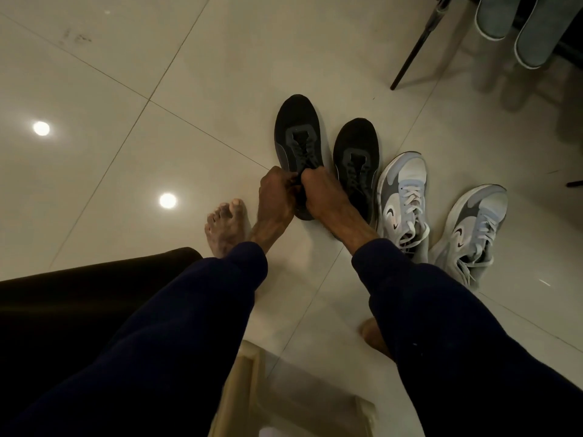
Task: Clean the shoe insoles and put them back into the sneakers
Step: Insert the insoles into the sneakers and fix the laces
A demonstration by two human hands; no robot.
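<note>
Two black sneakers stand side by side on the tiled floor. Both hands are at the opening of the left black sneaker [298, 134]. My left hand [276, 197] grips its collar on the left side, and my right hand [320, 192] grips it by the tongue and laces. The right black sneaker [356, 152] stands untouched beside it. A pair of grey-white sneakers [402, 197] [473, 228] sits to the right, laces loose. Two grey insoles [493, 17] [542, 33] lean at the top right. What my fingers hold inside the shoe is hidden.
My bare left foot [225, 227] rests on the floor left of the hands; the other foot [373, 337] shows under my right sleeve. A thin black furniture leg [416, 48] slants at the upper right. A pale wooden frame [252, 389] stands at the bottom.
</note>
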